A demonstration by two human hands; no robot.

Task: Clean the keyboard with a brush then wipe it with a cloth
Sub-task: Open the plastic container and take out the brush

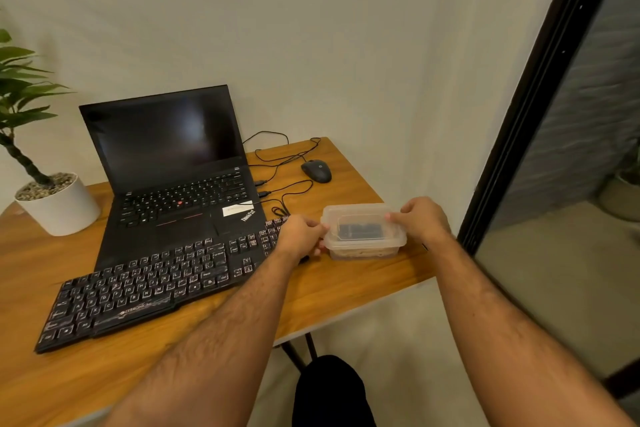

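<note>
We note both grips clamped on a lidded clear container right of centre: left hand, right hand. The keyboard lies lower left on the table.

one keyboard, one laptop, one mouse, one container, one plant

Wooden counter, orange-brown top, dark legs visible under near right edge. Directly on it: white plant pot at far left; open black ThinkPad laptop, screen dark; black external keyboard just in front of the laptop, set at an angle; black wired mouse at far right, its cable looping behind; clear lidded plastic container near right edge, dark contents inside.
</note>
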